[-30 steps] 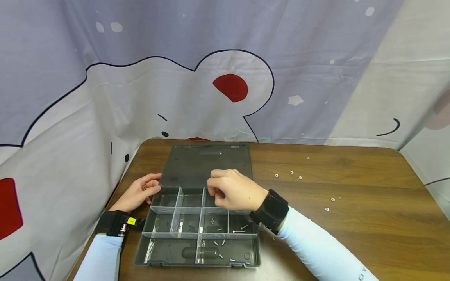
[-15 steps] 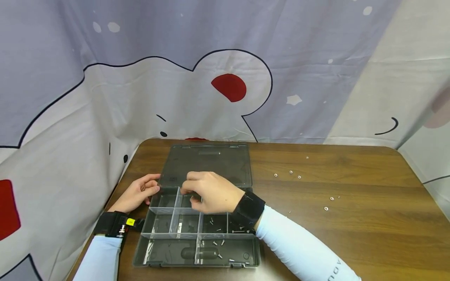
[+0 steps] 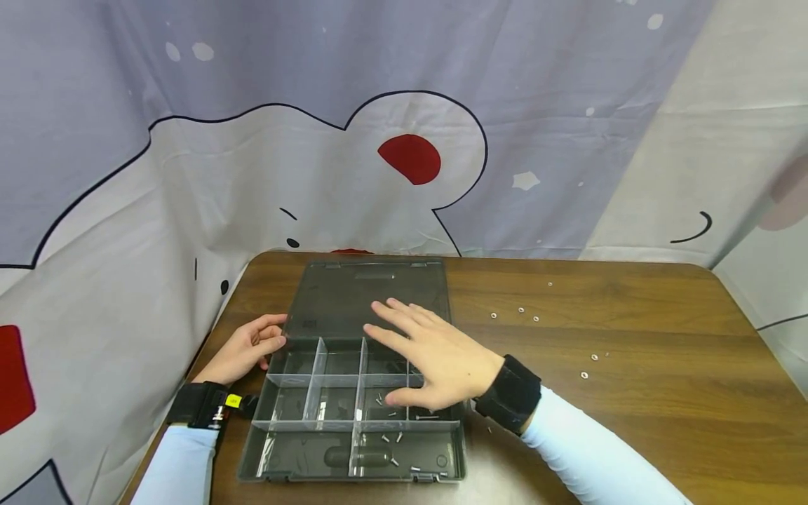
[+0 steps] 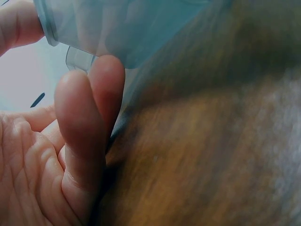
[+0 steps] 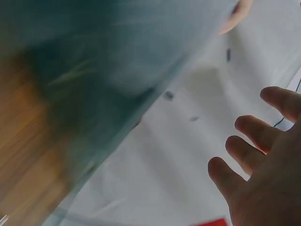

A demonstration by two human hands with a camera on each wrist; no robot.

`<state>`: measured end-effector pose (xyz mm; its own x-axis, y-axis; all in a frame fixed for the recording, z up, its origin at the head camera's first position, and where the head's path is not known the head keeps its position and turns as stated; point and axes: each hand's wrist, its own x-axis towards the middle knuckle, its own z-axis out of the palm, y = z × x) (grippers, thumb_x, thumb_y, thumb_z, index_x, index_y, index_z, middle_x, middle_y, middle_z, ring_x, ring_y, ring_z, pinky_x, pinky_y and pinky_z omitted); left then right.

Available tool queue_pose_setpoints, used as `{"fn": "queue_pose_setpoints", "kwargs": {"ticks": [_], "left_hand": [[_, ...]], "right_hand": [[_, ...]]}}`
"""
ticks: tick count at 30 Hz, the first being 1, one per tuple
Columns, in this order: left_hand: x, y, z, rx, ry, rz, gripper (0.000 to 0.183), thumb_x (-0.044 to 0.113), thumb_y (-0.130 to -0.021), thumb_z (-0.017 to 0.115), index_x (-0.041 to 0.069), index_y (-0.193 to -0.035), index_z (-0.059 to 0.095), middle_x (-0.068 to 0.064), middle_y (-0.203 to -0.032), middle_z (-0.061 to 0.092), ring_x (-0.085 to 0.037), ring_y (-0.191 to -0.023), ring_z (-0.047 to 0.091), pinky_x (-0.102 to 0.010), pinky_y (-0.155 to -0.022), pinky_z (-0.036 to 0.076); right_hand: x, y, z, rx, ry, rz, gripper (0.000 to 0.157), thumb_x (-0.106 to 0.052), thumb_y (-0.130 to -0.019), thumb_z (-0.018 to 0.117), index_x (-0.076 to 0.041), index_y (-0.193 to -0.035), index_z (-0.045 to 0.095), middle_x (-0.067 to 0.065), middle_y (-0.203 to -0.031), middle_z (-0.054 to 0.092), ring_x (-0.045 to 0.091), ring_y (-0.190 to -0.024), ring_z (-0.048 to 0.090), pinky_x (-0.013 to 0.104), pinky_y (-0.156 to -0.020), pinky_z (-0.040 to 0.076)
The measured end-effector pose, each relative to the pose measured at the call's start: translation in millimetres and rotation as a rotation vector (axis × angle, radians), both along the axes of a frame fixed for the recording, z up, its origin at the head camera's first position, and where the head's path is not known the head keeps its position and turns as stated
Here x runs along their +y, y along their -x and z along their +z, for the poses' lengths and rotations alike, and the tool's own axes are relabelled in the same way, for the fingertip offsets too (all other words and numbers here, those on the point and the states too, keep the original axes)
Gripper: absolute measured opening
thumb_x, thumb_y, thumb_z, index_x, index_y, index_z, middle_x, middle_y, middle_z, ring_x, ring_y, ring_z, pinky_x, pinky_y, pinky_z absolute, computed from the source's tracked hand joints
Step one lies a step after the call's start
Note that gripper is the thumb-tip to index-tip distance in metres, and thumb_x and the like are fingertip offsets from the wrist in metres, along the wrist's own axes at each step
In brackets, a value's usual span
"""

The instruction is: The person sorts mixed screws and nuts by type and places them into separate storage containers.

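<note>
A grey translucent compartment box (image 3: 297, 452) lies on the table with its lid (image 3: 341, 294) folded back. My left hand (image 3: 243, 353) holds the box at its back left side; in the left wrist view its bent fingers (image 4: 77, 101) meet the clear wall. Over the right-hand compartments hovers my right hand (image 3: 445, 358), its fingers spread and nothing in them; the right wrist view shows the fingers apart too. Small screws (image 3: 426, 418) lie in several right-side compartments, partly hidden under that hand.
Several small light-coloured rings (image 3: 584, 375) are scattered on the wooden table (image 3: 663, 421) to the right. One tiny metal piece (image 3: 489, 429) lies just right of the box. A printed curtain (image 3: 536, 126) hangs behind the table.
My right hand went left over the back compartments with its fingers bunched, then came back right and spread them. My left hand keeps its place at the box.
</note>
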<state>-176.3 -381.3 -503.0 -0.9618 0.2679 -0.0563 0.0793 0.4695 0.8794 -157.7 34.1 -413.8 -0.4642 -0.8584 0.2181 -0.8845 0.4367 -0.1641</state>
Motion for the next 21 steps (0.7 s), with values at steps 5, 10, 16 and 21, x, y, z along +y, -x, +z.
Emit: {"fn": "queue_pose_setpoints", "kwargs": {"ticks": [5,10,16,21], "left_hand": [[0.3,-0.8,0.4,0.0,0.012,0.004,0.056,0.021,-0.105,0.063,-0.001,-0.153,0.044,-0.014,-0.107,0.065,-0.01,-0.071,0.06,-0.029,-0.059,0.057],[0.2,-1.6,1.1,0.01,0.018,0.006,0.055,0.02,-0.105,0.063,-0.002,-0.152,0.044,-0.011,-0.105,0.065,-0.01,-0.07,0.06,-0.029,-0.059,0.056],[0.6,-1.1,0.0,0.007,0.003,-0.004,0.055,0.019,-0.105,0.062,-0.003,-0.152,0.044,-0.008,-0.104,0.065,-0.01,-0.071,0.06,-0.029,-0.059,0.057],[0.4,0.0,-1.5,0.014,-0.001,-0.005,0.054,0.019,-0.105,0.062,-0.002,-0.152,0.044,-0.008,-0.104,0.065,-0.009,-0.071,0.06,-0.029,-0.058,0.057]], "right_hand": [[63.0,1.6,-14.2,-0.002,0.018,-0.107,0.091,-0.063,-0.091,0.068,-0.013,-0.161,0.037,0.015,-0.171,0.024,0.036,-0.158,0.025,0.057,-0.126,0.028],[127.4,0.6,-33.3,0.003,0.021,-0.235,0.086,-0.058,-0.091,0.071,-0.011,-0.158,0.042,0.016,-0.169,0.03,0.04,-0.154,0.032,0.062,-0.121,0.033],[196.9,-5.1,-53.0,0.009,0.039,-0.382,0.076,-0.052,-0.089,0.078,-0.009,-0.148,0.056,0.018,-0.16,0.044,0.043,-0.145,0.044,0.065,-0.112,0.04],[243.9,-11.6,-59.9,-0.004,0.028,-0.478,0.067,-0.043,-0.088,0.081,-0.008,-0.142,0.061,0.015,-0.151,0.053,0.039,-0.137,0.051,0.062,-0.105,0.044]]}}
